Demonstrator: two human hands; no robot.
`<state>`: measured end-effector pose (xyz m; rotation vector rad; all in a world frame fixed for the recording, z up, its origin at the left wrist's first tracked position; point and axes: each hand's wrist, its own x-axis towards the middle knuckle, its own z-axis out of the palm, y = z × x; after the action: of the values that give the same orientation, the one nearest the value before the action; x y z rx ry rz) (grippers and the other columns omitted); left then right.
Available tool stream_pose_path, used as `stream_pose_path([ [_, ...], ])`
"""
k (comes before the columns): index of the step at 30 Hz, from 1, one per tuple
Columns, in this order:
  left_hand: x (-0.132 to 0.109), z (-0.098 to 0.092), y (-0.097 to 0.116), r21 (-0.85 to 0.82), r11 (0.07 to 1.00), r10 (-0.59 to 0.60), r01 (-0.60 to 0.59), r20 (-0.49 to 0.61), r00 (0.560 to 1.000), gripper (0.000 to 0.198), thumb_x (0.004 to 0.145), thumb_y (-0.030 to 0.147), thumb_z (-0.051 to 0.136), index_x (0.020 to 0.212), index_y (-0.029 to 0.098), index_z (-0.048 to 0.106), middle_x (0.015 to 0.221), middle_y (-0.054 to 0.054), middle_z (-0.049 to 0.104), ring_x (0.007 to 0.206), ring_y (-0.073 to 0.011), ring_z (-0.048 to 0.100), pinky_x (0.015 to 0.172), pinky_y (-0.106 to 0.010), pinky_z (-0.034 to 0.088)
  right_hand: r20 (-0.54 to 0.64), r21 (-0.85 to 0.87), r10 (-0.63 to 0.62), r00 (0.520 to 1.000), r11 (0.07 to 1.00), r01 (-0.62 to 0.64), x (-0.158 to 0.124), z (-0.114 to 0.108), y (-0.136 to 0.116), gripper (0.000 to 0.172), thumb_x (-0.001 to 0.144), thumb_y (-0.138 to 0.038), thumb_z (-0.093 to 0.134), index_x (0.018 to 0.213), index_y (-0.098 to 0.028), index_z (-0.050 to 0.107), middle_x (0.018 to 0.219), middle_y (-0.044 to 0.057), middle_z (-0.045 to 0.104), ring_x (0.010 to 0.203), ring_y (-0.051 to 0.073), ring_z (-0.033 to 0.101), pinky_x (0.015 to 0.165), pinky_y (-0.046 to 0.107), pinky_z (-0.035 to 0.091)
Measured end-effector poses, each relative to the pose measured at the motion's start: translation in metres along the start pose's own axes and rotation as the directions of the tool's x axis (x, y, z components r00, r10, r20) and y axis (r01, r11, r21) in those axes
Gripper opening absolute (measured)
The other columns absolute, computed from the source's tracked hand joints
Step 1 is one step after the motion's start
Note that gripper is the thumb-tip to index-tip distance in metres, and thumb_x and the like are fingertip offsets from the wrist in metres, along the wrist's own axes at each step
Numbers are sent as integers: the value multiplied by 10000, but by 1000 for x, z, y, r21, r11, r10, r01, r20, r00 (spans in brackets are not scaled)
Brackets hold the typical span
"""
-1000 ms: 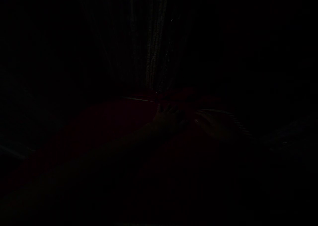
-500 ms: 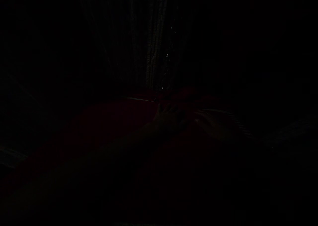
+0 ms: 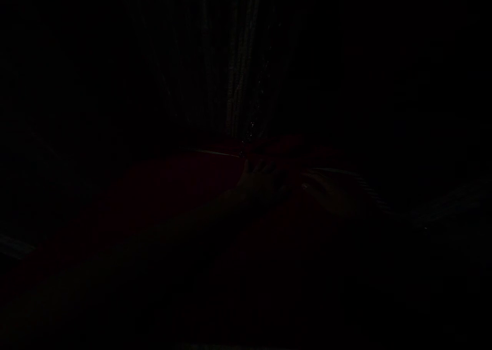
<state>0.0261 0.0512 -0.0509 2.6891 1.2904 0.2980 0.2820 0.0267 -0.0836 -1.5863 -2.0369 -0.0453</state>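
Spreading under both hands, red cloth (image 3: 165,186) takes up the middle of a very dark view, reaching toward eight o'clock. Faint upright streaks (image 3: 234,73) stand beyond it at twelve. The left hand (image 3: 261,185) is over the cloth near the centre, fingers pointing toward twelve; whether it grips cannot be told. Just beside it at three o'clock is the right hand (image 3: 326,191), fingers toward ten, its hold equally unclear. Pale edging (image 3: 372,191) curves round the right hand from twelve to three. From the left hand, a thin pale line (image 3: 217,153) lies at ten, tiny glints (image 3: 251,127) at twelve.
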Motion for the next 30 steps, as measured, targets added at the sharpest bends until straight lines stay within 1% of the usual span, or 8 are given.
stream_pose_path([
  [3,0,1,0,-9,1000,-2,2,-2,1000,659,1117,632,359,1643,270,523,1780,-127,400,1652,-434,325,1312,-787,171,17,-30,-23,1000,999,24,1,-1,-1,595,1006,-581,482,1328,-149,735,1468,156,668,1400,344,630,1280,604,438],
  [6,0,0,0,-16,1000,-17,17,3,1000,675,1113,651,351,1654,277,506,1790,-122,382,1664,-424,303,1322,-776,153,51,-65,-18,999,998,22,2,-5,-4,610,1000,-581,482,1339,-142,738,1450,153,681,1376,349,647,1263,606,458],
  [9,0,0,1,-14,1000,-27,27,13,1000,675,1112,652,356,1659,282,495,1796,-117,371,1671,-416,291,1327,-764,152,26,-47,2,1000,999,-1,1,-8,-7,610,995,-587,470,1333,-159,742,1449,143,684,1378,349,645,1255,606,467],
  [13,-1,-1,1,-9,1000,-17,17,14,1000,666,1118,636,342,1660,281,492,1798,-114,369,1670,-420,290,1326,-769,146,28,-91,-28,999,995,31,1,-9,-9,626,1007,-610,461,1313,-152,758,1442,141,688,1370,353,648,1271,614,446],
  [18,-1,-3,2,-20,1000,-21,22,14,1000,649,1112,632,385,1644,285,516,1786,-119,390,1658,-417,315,1321,-771,161,11,-53,-13,1000,998,14,2,-7,-7,632,999,-601,476,1328,-138,753,1452,150,681,1380,351,645,1257,605,468],
  [25,1,1,-1,-2,1000,1,-1,-11,1000,660,1115,644,342,1636,281,524,1772,-119,416,1652,-431,322,1312,-776,185,31,-67,-24,999,997,26,1,-6,-6,631,1011,-594,474,1340,-129,746,1464,150,674,1392,345,637,1274,593,455],
  [28,1,2,-3,-23,1000,-3,3,0,1000,675,1111,654,349,1646,276,513,1785,-124,390,1663,-436,297,1314,-781,172,-2,-44,-16,1000,999,16,1,-4,-4,621,1007,-604,476,1331,-149,746,1442,140,688,1376,343,646,1264,600,460],
  [30,1,1,-3,-24,1000,3,-3,1,1000,681,1112,650,361,1647,259,515,1780,-132,397,1661,-447,297,1310,-790,173,8,-25,-10,1000,1000,11,0,-4,-4,587,1010,-589,487,1347,-176,734,1461,128,680,1379,330,647,1253,600,470],
])
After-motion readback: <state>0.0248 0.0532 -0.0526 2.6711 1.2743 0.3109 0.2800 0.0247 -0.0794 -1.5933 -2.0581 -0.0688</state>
